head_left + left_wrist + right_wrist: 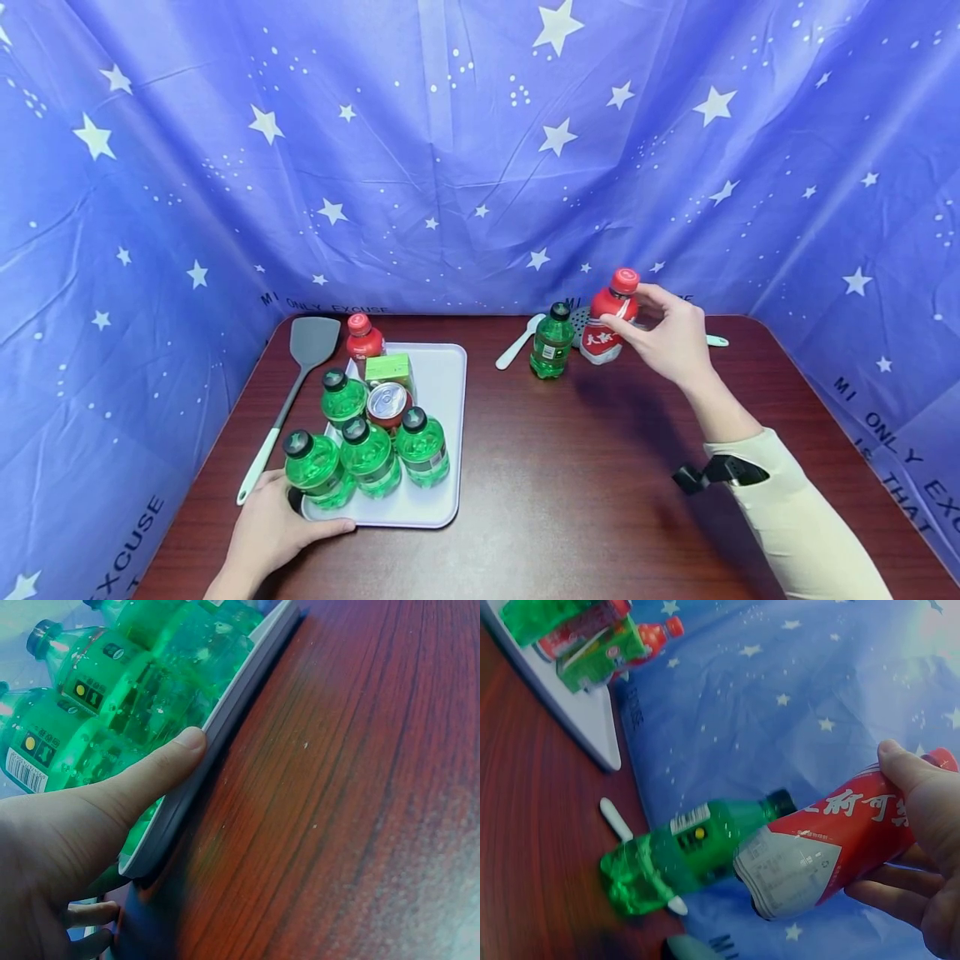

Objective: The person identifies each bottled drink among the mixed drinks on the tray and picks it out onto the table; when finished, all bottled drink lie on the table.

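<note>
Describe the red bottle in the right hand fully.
The red bottle looks like plastic, its red cap on, its red label bearing white characters above a white section with small print. It leans slightly, cap toward the right, apparently lifted off the tabletop near a green bottle. The right hand grips its upper half.

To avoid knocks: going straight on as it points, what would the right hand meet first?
Past its held red plastic bottle, the right hand would probably meet the blue starry fabric curtain; depth is unclear, and a green plastic bottle stands close by.
</note>
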Demonstrator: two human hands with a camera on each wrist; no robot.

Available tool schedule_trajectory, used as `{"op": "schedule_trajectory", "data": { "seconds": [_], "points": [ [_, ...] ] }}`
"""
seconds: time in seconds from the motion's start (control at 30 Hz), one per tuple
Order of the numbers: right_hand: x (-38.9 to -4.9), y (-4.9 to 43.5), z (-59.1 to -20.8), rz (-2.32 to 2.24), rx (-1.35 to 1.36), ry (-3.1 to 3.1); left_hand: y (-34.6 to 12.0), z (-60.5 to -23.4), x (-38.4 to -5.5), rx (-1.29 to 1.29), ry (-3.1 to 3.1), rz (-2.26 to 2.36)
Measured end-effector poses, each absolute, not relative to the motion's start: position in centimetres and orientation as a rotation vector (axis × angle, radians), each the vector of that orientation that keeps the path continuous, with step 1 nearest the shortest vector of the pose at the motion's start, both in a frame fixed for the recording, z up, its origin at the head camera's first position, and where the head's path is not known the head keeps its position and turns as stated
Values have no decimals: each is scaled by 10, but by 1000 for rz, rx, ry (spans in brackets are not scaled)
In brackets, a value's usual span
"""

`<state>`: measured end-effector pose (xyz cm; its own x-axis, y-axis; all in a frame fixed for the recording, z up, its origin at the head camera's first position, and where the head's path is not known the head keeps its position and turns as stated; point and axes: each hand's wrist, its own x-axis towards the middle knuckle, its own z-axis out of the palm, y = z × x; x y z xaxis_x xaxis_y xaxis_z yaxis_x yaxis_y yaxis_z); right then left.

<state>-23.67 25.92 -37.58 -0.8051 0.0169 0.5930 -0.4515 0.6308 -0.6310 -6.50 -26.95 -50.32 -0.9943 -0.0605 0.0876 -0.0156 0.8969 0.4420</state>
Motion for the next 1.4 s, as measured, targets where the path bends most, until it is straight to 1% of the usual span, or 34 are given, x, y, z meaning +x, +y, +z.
{"op": "schedule_trajectory", "data": {
  "seconds": [0.43,0.83,1.4],
  "points": [
    [-246,279,-398,1152,221,-2324,-269,-502,-64,86,-2969,-705],
    [-262,292,-430,1099,90,-2453,-268,-501,-64,75,-2963,-710],
    [-264,286,-450,1123,170,-2455,-269,-501,-64,74,-2957,-711]
  ]
}}
